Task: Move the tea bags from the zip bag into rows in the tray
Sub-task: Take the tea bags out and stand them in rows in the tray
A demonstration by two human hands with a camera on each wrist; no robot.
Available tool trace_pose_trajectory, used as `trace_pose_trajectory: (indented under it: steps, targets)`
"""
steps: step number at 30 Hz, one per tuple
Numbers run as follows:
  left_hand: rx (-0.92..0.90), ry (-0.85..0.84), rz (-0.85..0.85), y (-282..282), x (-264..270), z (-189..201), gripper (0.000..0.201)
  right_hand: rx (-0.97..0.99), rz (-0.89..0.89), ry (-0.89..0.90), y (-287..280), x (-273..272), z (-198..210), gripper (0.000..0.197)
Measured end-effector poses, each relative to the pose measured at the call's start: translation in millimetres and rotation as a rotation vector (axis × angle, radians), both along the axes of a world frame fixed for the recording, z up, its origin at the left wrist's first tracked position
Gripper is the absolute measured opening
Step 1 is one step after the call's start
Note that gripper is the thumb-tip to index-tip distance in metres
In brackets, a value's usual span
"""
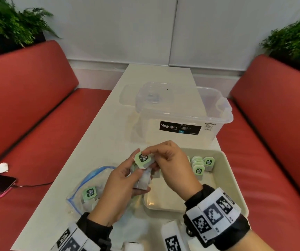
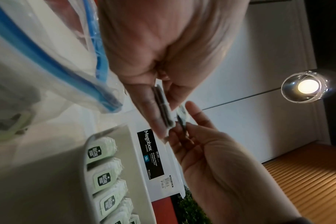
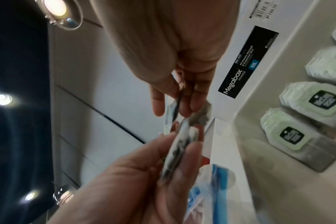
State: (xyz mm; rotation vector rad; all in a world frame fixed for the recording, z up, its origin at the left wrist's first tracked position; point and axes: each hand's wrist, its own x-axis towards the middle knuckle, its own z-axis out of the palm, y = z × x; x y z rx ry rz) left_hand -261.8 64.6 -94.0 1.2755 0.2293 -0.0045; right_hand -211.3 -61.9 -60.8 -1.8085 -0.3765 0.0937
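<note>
Both hands are working one small stack of tea bags above the near-left corner of the tray.

The left hand (image 1: 120, 185) is gripping a bundle of tea bags (image 1: 142, 180) between thumb and curled fingers, while the right hand (image 1: 170, 165) is pinching the top green tag (image 1: 143, 158) just beyond the left thumb, peeling one bag away. The likely slip, as I judge it: the thin paper sachets are slick and stacked loosely, so pulling one could be dragging its neighbours out, or a tag string could be snagging and spilling the bundle short of the tray (image 1: 230, 180). The filled rows (image 1: 199, 165) are standing just right of the right hand, soft, crimped and easily toppled. The zip bag (image 1: 84, 189), limp clear film with a blue seal, is lying under the left wrist, with at least one bag inside.
</note>
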Motion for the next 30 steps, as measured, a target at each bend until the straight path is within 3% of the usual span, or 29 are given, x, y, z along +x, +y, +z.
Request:
trace_pose_trajectory:
  steps: [5,11,14,19,22,25,30]
  targets:
    - [-0.030,0.005,0.027,2.5,3.3,1.6,0.042,-0.123,-0.024,-0.049,-3.5,-2.9,-5.9,0.019]
    - [0.000,0.021,-0.012,3.5,3.5,-1.2,0.039,0.198,-0.083,0.033,-5.1,-1.9,-11.9,0.052]
    - [0.062,0.004,-0.045,0.7,2.8,-0.3,0.037,0.260,-0.072,0.097,-5.3,0.1,-14.1,0.051]
    - [0.128,-0.010,-0.045,-1.5,4.2,3.1,0.034,0.104,-0.085,0.031,-9.7,-2.0,-15.5,0.023]
    - [0.199,-0.024,-0.073,-1.4,4.4,5.6,0.038,-0.089,-0.077,-0.045,-17.1,-4.0,-12.8,0.027]
    - [0.291,-0.043,-0.106,-3.4,3.4,7.4,0.038,-0.286,0.042,-0.111,-24.7,-4.9,-6.7,0.040]
    - [0.350,-0.048,-0.091,-7.0,2.8,7.6,0.042,-0.309,0.095,-0.099,-37.1,1.3,-2.2,0.028]
